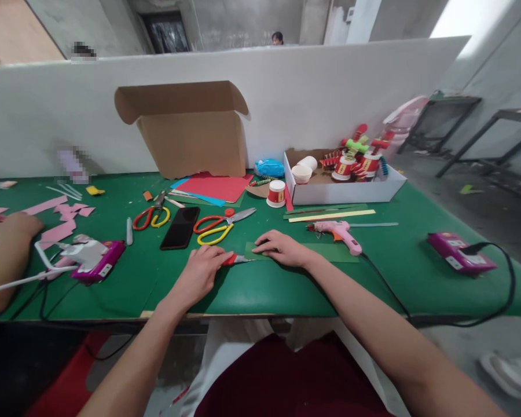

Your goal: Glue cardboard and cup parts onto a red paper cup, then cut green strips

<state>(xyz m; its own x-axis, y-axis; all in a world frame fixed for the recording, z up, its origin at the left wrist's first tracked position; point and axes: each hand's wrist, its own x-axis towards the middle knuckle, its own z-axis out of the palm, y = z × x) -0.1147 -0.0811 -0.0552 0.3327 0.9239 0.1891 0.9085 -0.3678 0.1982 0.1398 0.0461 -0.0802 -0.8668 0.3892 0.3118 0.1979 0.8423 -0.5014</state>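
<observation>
My left hand (pixel 201 270) is closed around a red utility knife (pixel 230 259), its thin blade pointing right at the near left end of a green paper strip (pixel 330 252). My right hand (pixel 282 248) lies on that strip with its fingers stretched out to the left, pressing the paper to the table. Just beyond my hands are red-and-yellow-handled scissors (pixel 217 227) and a black phone (pixel 180 228). A pink glue gun (pixel 338 232) rests behind the strip on the right, a glue stick at its back.
Purple power strips (pixel 455 252) (pixel 101 262) sit right and left, with cords over the table edge. Behind stand a white box (pixel 347 192) of decorated cups, a red paper cup (pixel 276 193), coloured sheets (pixel 215 188) and pliers (pixel 151 214). A co-worker's arm (pixel 8 260) is at left.
</observation>
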